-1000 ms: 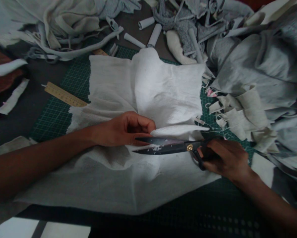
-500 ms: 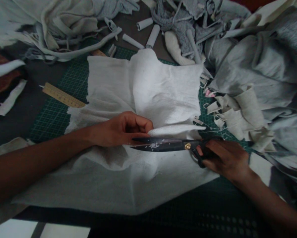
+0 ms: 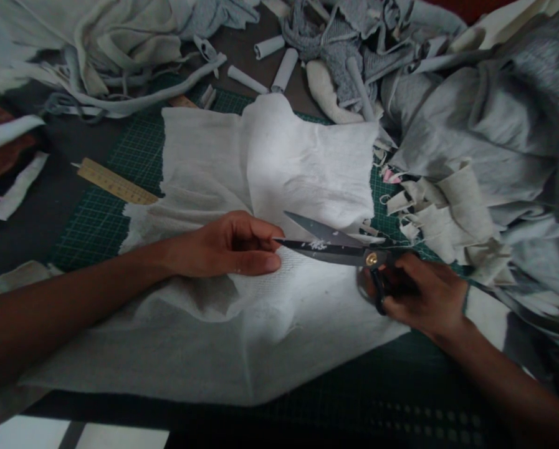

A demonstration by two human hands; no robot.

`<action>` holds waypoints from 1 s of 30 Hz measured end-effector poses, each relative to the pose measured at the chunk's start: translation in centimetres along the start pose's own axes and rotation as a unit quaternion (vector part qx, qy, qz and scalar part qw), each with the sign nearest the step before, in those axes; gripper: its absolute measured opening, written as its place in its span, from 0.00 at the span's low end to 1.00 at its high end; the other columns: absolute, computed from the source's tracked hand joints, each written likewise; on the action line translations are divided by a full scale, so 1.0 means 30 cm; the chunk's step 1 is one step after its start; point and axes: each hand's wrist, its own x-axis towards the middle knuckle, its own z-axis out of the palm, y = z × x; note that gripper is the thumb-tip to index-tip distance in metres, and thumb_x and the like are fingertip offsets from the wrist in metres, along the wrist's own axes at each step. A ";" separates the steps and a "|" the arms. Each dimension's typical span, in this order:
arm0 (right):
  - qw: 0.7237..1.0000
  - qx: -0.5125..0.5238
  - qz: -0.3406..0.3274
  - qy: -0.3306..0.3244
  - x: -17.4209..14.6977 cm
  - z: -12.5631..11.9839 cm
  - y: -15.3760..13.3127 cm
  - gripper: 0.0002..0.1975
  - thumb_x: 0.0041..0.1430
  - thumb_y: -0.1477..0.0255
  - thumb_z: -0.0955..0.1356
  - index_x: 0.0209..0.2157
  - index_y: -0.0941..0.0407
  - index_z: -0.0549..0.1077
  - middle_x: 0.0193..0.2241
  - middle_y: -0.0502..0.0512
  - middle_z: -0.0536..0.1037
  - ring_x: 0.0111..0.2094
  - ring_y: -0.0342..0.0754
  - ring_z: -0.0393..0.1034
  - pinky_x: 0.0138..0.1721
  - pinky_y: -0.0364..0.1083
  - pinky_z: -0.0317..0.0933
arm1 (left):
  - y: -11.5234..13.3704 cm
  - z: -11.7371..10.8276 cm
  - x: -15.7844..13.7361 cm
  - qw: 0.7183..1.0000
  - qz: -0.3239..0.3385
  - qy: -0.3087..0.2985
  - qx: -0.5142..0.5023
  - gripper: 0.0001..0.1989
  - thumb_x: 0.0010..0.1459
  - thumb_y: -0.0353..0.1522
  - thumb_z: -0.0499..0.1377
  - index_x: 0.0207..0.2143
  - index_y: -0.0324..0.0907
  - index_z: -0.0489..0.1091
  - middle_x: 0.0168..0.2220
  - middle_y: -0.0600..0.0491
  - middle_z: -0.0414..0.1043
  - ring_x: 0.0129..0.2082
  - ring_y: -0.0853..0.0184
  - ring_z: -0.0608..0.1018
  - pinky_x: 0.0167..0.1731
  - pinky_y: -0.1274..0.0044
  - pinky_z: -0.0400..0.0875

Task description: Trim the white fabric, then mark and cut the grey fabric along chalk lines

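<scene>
A white piece of knit fabric (image 3: 204, 149) lies spread and wrinkled, with ragged cut side edges and a raised bulge near its top. My left hand (image 3: 237, 246) rests over its middle, fingers curled toward the thumb in a pinch on the cloth. What lies between the fingertips is partly hidden. In my right hand (image 3: 429, 293) is a pair of black scissors (image 3: 339, 252) with a brass pivot. Their blades are spread apart, pointing left, and the lower tip meets my left fingertips. White lint bits cling to the blades.
A green cutting mat (image 3: 90, 215) lies under the cloth. A wooden ruler (image 3: 115, 182) is at the left. Cut beige scraps (image 3: 440, 218) and a grey fabric heap (image 3: 470, 125) lie at the right. Rolled strips (image 3: 286, 70) and more fabric (image 3: 129, 37) are at the back.
The scissors have opened from nearly closed and moved up and slightly right, now above the fabric fold. My left thumb has come into view apart from the fingertips.
</scene>
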 end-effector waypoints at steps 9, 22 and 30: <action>0.998 0.030 -0.046 0.014 0.013 0.006 -0.003 0.07 0.57 0.78 0.67 0.34 0.52 0.67 0.19 0.44 0.73 0.16 0.43 0.64 0.20 0.45 0.55 | -0.007 0.001 0.008 1.000 0.026 -0.008 0.000 0.11 0.61 0.33 0.68 0.31 0.37 0.72 0.23 0.61 0.65 0.21 0.78 0.63 0.19 0.88 0.56; 0.996 0.026 -0.085 -0.009 0.014 0.008 0.011 0.07 0.68 0.73 0.66 0.34 0.52 0.65 0.19 0.46 0.72 0.18 0.42 0.66 0.22 0.44 0.57 | -0.028 -0.016 0.006 0.998 0.064 -0.027 0.005 0.08 0.60 0.30 0.69 0.29 0.38 0.76 0.26 0.58 0.74 0.24 0.77 0.73 0.26 0.88 0.69; 0.996 0.049 -0.074 -0.026 0.008 0.006 0.018 0.08 0.66 0.74 0.66 0.31 0.53 0.66 0.18 0.45 0.70 0.18 0.41 0.64 0.22 0.44 0.55 | -0.029 -0.008 0.002 0.993 0.109 -0.016 0.050 0.12 0.61 0.34 0.70 0.28 0.38 0.75 0.23 0.59 0.70 0.21 0.77 0.71 0.23 0.88 0.67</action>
